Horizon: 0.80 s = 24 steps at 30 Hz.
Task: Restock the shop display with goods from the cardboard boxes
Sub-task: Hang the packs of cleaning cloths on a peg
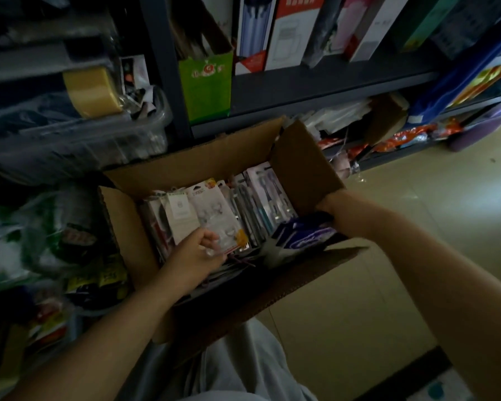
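Reaching into open cardboard box point(133, 227), left hand point(195, 253) pinches white blister pack point(214, 215) at its lower edge, fingers curled on it. Pack stands among upright carded goods filling box's left and far side. Right hand point(329, 205) sits at box's right wall beneath raised flap; fingers hidden, grip cannot be told. Dark shelving point(315, 82) stands just beyond box's far edge.

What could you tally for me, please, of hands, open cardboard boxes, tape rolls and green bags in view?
Hands: 2, the left hand pinching a blister pack, the right hand at the box's right flap.
Cardboard boxes: 1, the box, open and full of packs.
Tape rolls: 1, the tape.
Green bags: 1, the bag on the shelf.
Total: 5
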{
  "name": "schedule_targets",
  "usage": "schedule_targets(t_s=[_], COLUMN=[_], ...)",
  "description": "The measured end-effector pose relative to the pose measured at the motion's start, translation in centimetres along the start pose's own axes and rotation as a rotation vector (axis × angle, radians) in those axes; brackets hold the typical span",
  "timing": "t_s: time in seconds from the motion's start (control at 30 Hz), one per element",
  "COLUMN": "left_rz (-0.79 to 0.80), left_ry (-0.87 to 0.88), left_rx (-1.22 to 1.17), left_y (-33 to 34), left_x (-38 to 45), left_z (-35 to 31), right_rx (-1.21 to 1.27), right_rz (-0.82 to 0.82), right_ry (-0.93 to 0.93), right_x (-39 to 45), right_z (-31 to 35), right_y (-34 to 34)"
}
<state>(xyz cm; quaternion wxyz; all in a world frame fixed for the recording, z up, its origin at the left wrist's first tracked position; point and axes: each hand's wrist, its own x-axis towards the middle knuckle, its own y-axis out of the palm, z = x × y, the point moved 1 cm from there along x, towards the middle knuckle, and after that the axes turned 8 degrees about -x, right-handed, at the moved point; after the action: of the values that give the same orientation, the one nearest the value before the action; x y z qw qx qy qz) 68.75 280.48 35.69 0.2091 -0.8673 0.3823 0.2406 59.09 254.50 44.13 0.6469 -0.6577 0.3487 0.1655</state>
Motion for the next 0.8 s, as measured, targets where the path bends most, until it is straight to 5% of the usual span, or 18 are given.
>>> schedule_targets(t_s=[0.13, 0.33, 0.8], left_rz=[0.24, 0.304, -0.196], left_ry=[0.134, 0.34, 0.423], left_rx=[0.002, -0.208, -0.632], left_y=[0.7, -0.7, -16.4], left_x=[-0.5, -1.0, -10.3], left_z=[-4.0, -11.3, -12.0], right_rx=[-0.093, -0.031, 0.69], right_rz=[-0.103, -0.293, -1.095], right_ry=[-0.061, -0.119, -0.157], right_x=[-4.8, -9.8, -6.1], right_z=[0.8, 3.1, 12.3], right_y=[-9.5, -20.3, -26.3])
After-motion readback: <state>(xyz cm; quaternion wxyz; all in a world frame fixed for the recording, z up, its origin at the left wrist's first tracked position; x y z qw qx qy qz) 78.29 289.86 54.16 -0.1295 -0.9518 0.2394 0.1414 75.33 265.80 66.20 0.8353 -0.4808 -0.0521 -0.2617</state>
